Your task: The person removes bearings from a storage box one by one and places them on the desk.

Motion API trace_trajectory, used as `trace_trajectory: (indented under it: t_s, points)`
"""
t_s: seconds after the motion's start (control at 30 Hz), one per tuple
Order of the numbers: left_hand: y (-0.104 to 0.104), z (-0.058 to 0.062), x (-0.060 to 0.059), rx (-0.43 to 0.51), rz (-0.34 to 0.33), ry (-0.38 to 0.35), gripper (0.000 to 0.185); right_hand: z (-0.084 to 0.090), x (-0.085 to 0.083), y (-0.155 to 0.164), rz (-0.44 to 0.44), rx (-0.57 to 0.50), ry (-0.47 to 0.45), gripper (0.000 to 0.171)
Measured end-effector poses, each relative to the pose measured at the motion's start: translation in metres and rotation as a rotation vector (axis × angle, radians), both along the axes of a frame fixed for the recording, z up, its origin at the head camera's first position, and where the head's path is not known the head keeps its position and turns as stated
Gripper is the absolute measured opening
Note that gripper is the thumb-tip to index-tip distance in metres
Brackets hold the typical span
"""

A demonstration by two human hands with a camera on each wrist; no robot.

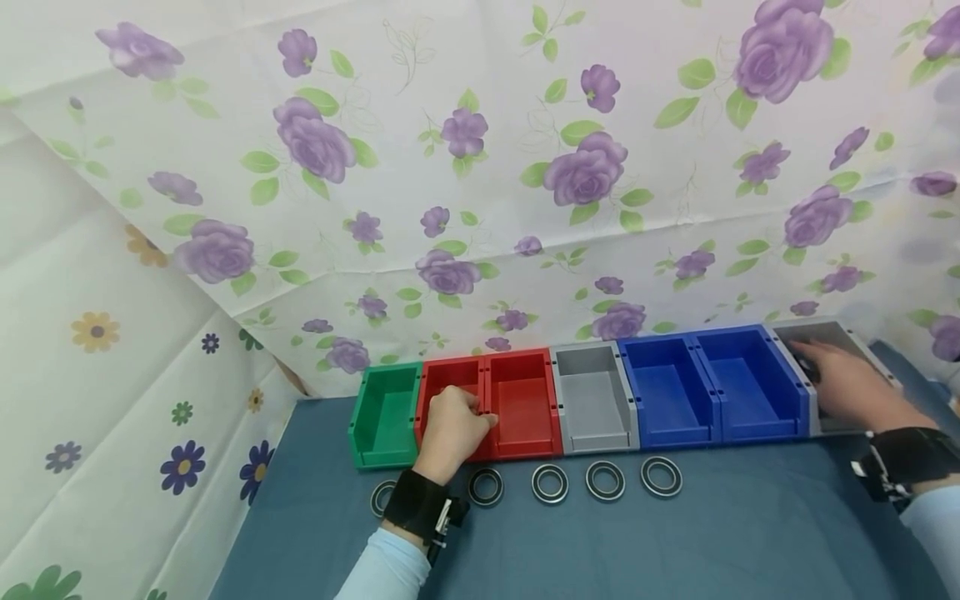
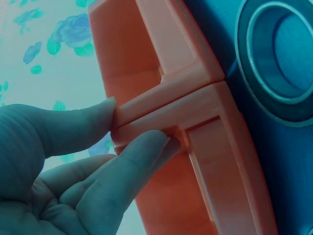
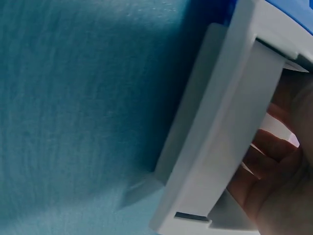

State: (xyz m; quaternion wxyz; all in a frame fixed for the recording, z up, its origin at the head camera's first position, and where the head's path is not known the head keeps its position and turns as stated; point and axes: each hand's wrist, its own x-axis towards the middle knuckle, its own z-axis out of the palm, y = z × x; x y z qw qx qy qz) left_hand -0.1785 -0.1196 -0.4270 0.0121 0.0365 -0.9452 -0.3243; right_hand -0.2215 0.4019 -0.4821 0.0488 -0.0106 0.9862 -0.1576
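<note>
In the head view my left hand [image 1: 457, 423] is at the two joined red bins. Up close in the left wrist view, the thumb and forefinger pinch the side walls where these red bins [image 2: 171, 105] meet. Far right, my right hand [image 1: 851, 379] reaches down into a grey bin [image 1: 873, 343], its fingers bent around a small dark object [image 1: 808, 369] by the bin's left wall. The right wrist view shows the bent fingers [image 3: 266, 152] behind this bin's front wall [image 3: 220, 132], which hides part of the hand.
The row also has a green bin [image 1: 386, 458], another grey bin [image 1: 600, 446] and two blue bins [image 1: 678, 437]. Several ring bearings [image 1: 550, 484] lie on the blue cloth [image 1: 600, 550] before the bins; one [image 1: 378, 498] is partly behind my left wrist. A flowered sheet [image 1: 465, 208] hangs behind.
</note>
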Motion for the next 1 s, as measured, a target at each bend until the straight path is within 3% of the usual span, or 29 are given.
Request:
trace_trajectory:
  t_s: [0.3,1.0]
  points:
    - [0.0002,0.0005,-0.0003,0.007,0.005,-0.004,0.018,-0.0056,0.0007,0.0016,0.032,0.046,-0.046,0.058]
    - [-0.0004,-0.0026,-0.0013,-0.009,0.005,0.01,0.018,-0.0074,0.0059,-0.0013,-0.01,0.124,-0.024,0.05]
